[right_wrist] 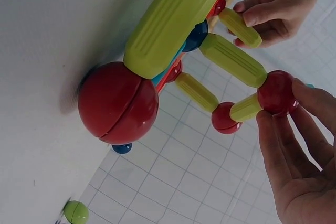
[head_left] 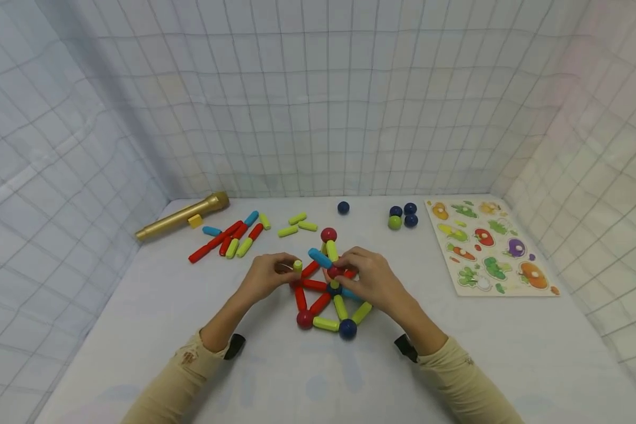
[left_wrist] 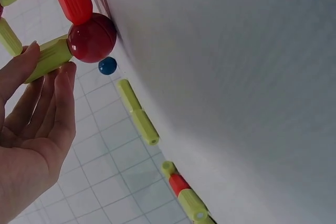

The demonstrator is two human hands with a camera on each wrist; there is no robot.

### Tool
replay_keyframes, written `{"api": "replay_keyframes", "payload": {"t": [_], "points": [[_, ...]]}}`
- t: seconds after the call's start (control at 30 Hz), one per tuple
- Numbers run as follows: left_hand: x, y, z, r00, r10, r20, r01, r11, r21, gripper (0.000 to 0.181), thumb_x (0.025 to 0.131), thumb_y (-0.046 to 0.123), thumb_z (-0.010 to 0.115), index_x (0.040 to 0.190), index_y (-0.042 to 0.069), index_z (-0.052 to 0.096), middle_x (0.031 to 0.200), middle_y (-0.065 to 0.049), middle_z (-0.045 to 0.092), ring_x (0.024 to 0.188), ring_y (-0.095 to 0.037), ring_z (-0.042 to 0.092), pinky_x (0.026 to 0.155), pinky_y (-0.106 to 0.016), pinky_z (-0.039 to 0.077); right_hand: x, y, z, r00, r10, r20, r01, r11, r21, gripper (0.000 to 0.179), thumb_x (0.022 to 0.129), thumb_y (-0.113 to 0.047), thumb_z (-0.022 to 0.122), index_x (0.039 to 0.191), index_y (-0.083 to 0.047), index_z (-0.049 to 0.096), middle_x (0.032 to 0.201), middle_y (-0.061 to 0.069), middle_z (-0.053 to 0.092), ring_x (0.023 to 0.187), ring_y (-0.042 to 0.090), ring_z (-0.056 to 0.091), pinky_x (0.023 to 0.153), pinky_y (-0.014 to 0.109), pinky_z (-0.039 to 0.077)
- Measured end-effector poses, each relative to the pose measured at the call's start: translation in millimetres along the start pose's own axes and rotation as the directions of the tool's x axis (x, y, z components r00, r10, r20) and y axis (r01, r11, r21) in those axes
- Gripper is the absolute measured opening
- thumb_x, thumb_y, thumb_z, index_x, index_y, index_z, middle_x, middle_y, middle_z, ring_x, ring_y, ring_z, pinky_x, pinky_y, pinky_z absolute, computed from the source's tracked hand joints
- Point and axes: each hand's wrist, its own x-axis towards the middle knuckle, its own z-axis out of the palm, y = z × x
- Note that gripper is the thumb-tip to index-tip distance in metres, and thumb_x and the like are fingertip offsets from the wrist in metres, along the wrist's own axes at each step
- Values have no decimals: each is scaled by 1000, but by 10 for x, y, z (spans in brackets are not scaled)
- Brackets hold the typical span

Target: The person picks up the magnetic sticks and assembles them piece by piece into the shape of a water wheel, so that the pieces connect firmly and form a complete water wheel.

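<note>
My left hand (head_left: 265,275) pinches a yellow-green rod (left_wrist: 50,59) between thumb and fingers; the rod stands up from a red ball (left_wrist: 92,38) at the left corner of a ball-and-rod frame. Over the frame's middle, my right hand (head_left: 371,280) holds a raised red ball (right_wrist: 277,93) with its fingertips. From that ball a blue rod (head_left: 321,258) points up to the left, and yellow-green rods join it below. Flat red rods meet a dark blue centre ball (head_left: 334,288). A red ball (head_left: 305,319) and a dark blue ball (head_left: 348,328) form the near corners.
Loose red, blue and yellow-green rods (head_left: 225,240) lie at the back left, near a gold microphone (head_left: 185,216) and a small yellow block (head_left: 195,221). Several dark blue balls (head_left: 410,221) and a green ball (head_left: 394,222) sit behind. A vegetable puzzle board (head_left: 471,268) lies at right.
</note>
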Motion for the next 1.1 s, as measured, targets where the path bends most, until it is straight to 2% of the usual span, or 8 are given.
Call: {"api": "replay_keyframes", "payload": {"t": [0.2, 0.37, 0.53, 0.6, 0.7, 0.8, 0.9, 1.1], "points": [[12, -21, -10, 993, -95, 66, 90, 994, 65, 40, 86, 18, 75, 122, 4, 66, 113, -11, 71, 101, -25, 67, 84, -36, 58, 10, 8, -16, 1000, -2, -5, 2, 1000, -14, 23, 80, -8, 79, 102, -6, 72, 97, 4, 69, 82, 17, 68, 72, 31, 59], [66, -50, 5, 987, -110, 115, 96, 988, 119, 37, 86, 16, 75, 120, 4, 68, 110, -10, 71, 97, -23, 66, 81, -34, 57, 12, 12, -41, 1000, -20, -7, 20, 1000, -14, 24, 79, -8, 79, 102, -5, 72, 97, 6, 69, 80, 17, 67, 71, 32, 59], [79, -48, 15, 986, -124, 114, 109, 985, 136, 33, 84, 14, 76, 115, 4, 70, 105, -9, 72, 92, -21, 66, 78, -32, 57, 73, 98, -183, 991, 75, 112, -83, 994, 75, 28, 83, -18, 77, 109, -7, 70, 103, 6, 70, 88, 21, 68, 78, 33, 59], [71, -44, 15, 984, -138, 113, 123, 983, 135, 32, 83, 14, 77, 113, 4, 70, 104, -8, 72, 91, -19, 65, 78, -32, 57, 154, 260, -287, 980, 160, 117, -171, 981, 86, 29, 86, -22, 74, 111, -8, 70, 107, 6, 70, 92, 21, 68, 81, 34, 58], [52, -51, 0, 982, -153, 112, 137, 982, 132, 30, 82, 15, 78, 110, 5, 71, 102, -7, 72, 89, -18, 64, 76, -31, 56, 372, 678, -409, 952, 304, 22, -305, 952, 3, 27, 90, -20, 69, 112, -4, 70, 110, 13, 70, 97, 26, 68, 83, 37, 57], [43, -57, 0, 980, -162, 114, 147, 980, 133, 28, 82, 15, 78, 108, 6, 72, 101, -6, 72, 88, -17, 63, 75, -30, 56, 548, 1127, -445, 902, 427, -68, -433, 890, -145, 26, 90, -11, 63, 112, 2, 69, 113, 21, 68, 105, 34, 65, 86, 44, 55], [34, -57, 10, 979, -169, 115, 152, 978, 143, 28, 81, 15, 79, 107, 6, 73, 99, -5, 72, 85, -16, 62, 73, -28, 55, 619, 1413, -407, 861, 505, -60, -503, 827, -252, 29, 87, -5, 59, 113, 6, 68, 117, 25, 66, 109, 40, 63, 89, 48, 53], [15, -29, 16, 977, -181, 116, 162, 974, 157, 27, 80, 14, 80, 105, 6, 73, 96, -5, 72, 79, -15, 58, 67, -25, 51, 636, 1651, -315, 868, 492, -70, -484, 803, -347, 24, 84, 0, 59, 104, 3, 73, 108, 23, 70, 92, 36, 66, 77, 46, 55]]}}
